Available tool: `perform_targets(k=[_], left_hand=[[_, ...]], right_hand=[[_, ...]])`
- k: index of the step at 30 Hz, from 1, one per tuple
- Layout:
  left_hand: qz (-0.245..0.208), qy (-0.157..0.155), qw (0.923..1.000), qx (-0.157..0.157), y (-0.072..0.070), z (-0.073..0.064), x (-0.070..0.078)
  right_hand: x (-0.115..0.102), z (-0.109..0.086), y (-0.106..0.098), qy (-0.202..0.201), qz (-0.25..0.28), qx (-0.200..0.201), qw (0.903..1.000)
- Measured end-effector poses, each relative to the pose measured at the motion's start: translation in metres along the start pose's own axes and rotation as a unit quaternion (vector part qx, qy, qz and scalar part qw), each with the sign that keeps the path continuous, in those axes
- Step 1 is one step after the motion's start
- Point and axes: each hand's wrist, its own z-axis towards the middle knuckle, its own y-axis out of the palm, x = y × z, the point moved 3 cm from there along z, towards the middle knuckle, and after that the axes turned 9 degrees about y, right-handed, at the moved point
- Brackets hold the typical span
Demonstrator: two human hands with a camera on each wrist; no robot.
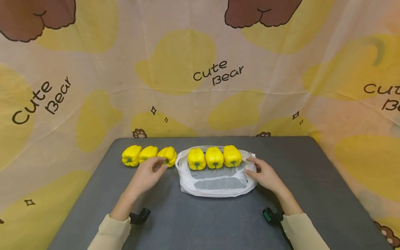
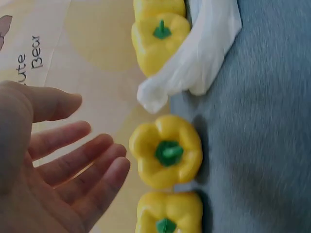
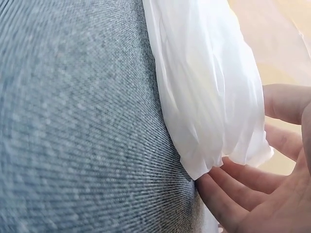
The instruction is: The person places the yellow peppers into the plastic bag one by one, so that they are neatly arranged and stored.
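Note:
Three yellow bell peppers (image 1: 214,158) sit in a row at the back of an opened white plastic bag (image 1: 218,192), stems facing forward. Left of the bag, another three yellow bell peppers (image 1: 131,156) stand side by side on the table. My left hand (image 1: 150,175) is beside the nearest of these, a bell pepper (image 2: 165,151) with a green stem; its fingers are spread from the thumb, nothing between them. My right hand (image 1: 264,175) rests at the bag's right rim, extended fingertips (image 3: 214,191) touching the plastic, some of them hidden behind it.
The dark grey table (image 1: 203,222) ends at a back edge close behind the peppers. A printed cloth (image 1: 175,62) hangs behind it. A black wrist device (image 1: 140,216) sits on the left wrist, and a similar device (image 1: 272,215) on the right.

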Motion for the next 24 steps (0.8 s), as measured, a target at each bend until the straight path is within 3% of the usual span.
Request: perform_targets(k=[14,20,24], left_hand=[[0.021,0.028,0.9976,0.06,-0.037,0.014,-0.031],[0.042,0.058,0.9931,0.094,-0.044,0.02,-0.045],[0.063,0.058,0.9918,0.095,-0.045,0.023,-0.054]], right_hand=[[0.003,-0.001,-0.002,0.012,-0.002,-0.008,0.9999],[0.0,-0.001,-0.002,0.006,0.002,-0.005,1.0],[0.0,0.0,-0.001,0.009,0.004,-0.007,0.9999]])
